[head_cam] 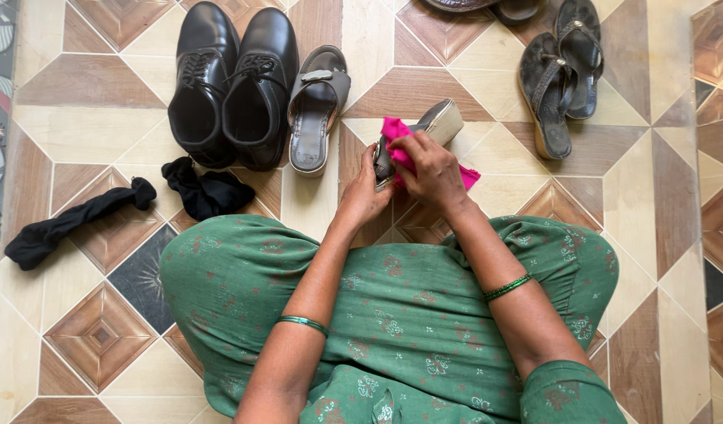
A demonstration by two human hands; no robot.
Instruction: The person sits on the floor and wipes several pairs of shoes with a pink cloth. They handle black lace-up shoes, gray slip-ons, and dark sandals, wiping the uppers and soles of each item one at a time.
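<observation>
While the left hand (364, 198) grips the heel end of a grey sandal (424, 129) and holds it up off the tiled floor (87, 129), the right hand (434, 171) closes around a bright pink cloth (399, 141) and presses it against the sandal's side, so both hands are clenched on something and neither is free. The sandal sits directly between the hands, its toe pointing away from the person, above the green-clad knees. To rub well, I judge the left hand should keep the sandal steady and turn it bit by bit, while the right folds a clean part of the cloth over the fingers and works in short strokes along the edge and strap. Just to the left of the left hand lies the matching grey sandal (317, 106), and further left a pair of black lace-up shoes (232, 82) with two black socks (208, 192) nearer the knee. Well to the right of the right hand rest dark sandals (562, 78).
</observation>
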